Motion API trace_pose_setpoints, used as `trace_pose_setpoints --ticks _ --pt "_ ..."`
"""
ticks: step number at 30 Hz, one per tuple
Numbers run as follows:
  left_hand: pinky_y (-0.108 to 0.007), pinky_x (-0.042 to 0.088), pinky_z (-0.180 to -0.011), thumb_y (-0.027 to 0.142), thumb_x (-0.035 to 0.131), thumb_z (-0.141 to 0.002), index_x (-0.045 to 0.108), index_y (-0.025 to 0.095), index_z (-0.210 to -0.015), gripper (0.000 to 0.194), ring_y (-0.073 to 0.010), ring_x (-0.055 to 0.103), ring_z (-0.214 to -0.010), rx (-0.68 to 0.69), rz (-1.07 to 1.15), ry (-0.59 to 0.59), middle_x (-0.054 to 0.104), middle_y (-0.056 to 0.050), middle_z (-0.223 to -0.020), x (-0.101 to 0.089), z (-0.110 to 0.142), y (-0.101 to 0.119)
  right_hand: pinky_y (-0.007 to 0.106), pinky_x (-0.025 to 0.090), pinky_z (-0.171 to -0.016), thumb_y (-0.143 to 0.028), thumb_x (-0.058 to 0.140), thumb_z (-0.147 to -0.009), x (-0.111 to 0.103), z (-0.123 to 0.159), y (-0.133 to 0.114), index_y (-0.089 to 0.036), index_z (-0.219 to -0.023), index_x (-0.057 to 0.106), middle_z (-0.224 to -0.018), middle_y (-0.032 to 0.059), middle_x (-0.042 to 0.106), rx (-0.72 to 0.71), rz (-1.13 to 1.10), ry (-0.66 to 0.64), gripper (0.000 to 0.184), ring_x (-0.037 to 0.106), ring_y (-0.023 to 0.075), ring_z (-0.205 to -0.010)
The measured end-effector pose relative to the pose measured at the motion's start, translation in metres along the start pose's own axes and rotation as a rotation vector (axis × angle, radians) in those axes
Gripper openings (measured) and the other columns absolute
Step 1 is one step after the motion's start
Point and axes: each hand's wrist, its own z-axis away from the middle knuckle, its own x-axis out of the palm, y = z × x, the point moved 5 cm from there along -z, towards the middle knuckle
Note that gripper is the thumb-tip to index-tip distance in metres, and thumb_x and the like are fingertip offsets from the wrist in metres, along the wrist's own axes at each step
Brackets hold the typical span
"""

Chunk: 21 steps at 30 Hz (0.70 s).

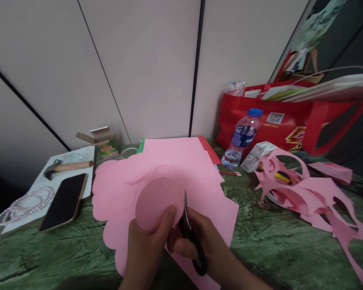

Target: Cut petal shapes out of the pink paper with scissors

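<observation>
My left hand (151, 241) pinches the lower edge of a round pink paper disc (157, 201), thumb on top. In my right hand (202, 237) is a pair of black-handled scissors (196, 249), fingers through the loops. Its blades point away from me, close along the disc's right edge; I cannot tell whether they touch the paper. Beneath both hands lie large pink paper sheets (193, 161). Scalloped pink paper (111, 189) spreads out on the left of the stack.
Left, a white board (89, 153) bears a hammer (75, 166), a phone (65, 201) and beads (33, 201). A small box (107, 149) stands behind. Right are a water bottle (242, 137), a carton (257, 157), a red bag (272, 133) and pink paper scraps (314, 197).
</observation>
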Motion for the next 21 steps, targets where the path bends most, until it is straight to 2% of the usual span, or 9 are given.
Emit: trace_pose_setpoints --ticks 6,11,17,21 --pt "-0.025 0.037 -0.036 0.057 0.064 -0.055 0.056 0.014 -0.042 0.045 -0.0181 0.053 -0.044 0.004 -0.016 0.001 0.058 -0.007 -0.043 0.0007 0.0001 -0.0002 0.024 0.029 -0.052 -0.048 0.072 -0.063 -0.0011 -0.0001 -0.0001 -0.017 -0.077 0.049 -0.065 -0.0033 0.047 0.02 0.005 0.015 0.041 0.037 0.0103 -0.057" --pt "-0.025 0.037 -0.036 0.051 0.065 -0.056 0.059 0.014 -0.044 0.039 -0.0171 0.052 -0.042 0.02 0.003 0.026 0.058 -0.005 -0.042 0.0 0.0024 0.0034 0.024 0.03 -0.053 -0.047 0.072 -0.064 0.0005 0.0006 -0.0011 -0.017 -0.077 0.048 -0.064 -0.0041 0.044 0.011 -0.01 0.022 0.041 0.034 0.0102 -0.056" --pt "-0.024 0.04 -0.038 0.045 0.065 -0.06 0.048 0.02 -0.03 0.042 -0.0152 0.05 -0.035 0.009 0.046 -0.036 0.049 0.0 -0.03 0.0026 0.0053 0.0069 0.025 0.03 -0.053 -0.051 0.069 -0.065 0.0044 -0.0006 -0.0053 -0.018 -0.075 0.046 -0.063 -0.005 0.04 -0.008 -0.034 0.023 0.042 0.029 0.0097 -0.053" --pt "-0.023 0.04 -0.039 0.044 0.063 -0.062 0.046 0.021 -0.028 0.045 -0.0142 0.049 -0.034 0.021 0.047 -0.06 0.048 0.0 -0.029 0.0038 0.006 0.0081 0.025 0.029 -0.052 -0.05 0.07 -0.065 0.0046 -0.0017 -0.0056 -0.018 -0.074 0.045 -0.06 -0.0062 0.036 -0.012 -0.054 0.031 0.041 0.028 0.0098 -0.053"
